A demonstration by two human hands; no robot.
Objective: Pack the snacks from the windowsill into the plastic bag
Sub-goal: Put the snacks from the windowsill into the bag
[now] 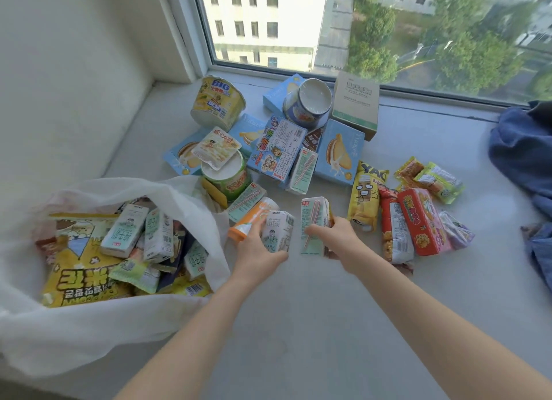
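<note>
Head view: across the windowsill [298, 325] I count well over a dozen snacks [339, 151] unpacked; the plastic bag [89, 340] at left is partly filled. My left hand [257, 250] grips a white carton [279, 228], my right hand [331, 238] a mint carton [313, 223], both just beside the bag.

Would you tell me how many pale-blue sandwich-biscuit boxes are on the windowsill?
4. The rear box lies behind the blue tub, the middle box beside the yellow tub, the left box by the green tub, the largest box at the pile's right. Others may be hidden.
</note>
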